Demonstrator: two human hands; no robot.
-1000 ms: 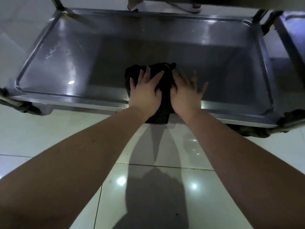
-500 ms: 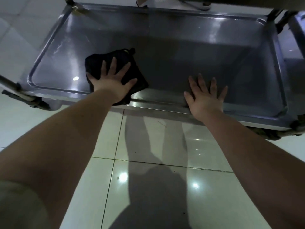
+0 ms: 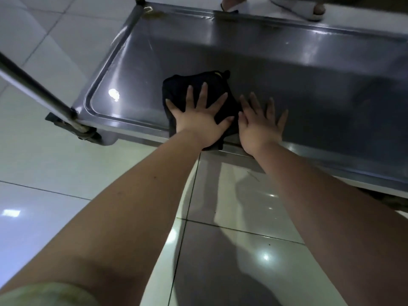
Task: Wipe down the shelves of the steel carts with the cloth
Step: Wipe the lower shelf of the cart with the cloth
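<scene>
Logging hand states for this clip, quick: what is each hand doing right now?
Left hand: open, fingers spread, pressing the black cloth onto the steel shelf.
Right hand: open, flat on the shelf beside the cloth, holding nothing.

cloth (image 3: pixel 176 89): black | cart shelf (image 3: pixel 287 69): grey steel | floor (image 3: pixel 44 162): pale glossy tiles

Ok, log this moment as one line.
step: wiping cart shelf | left hand: pressing black cloth flat | right hand: flat on shelf beside cloth
</scene>
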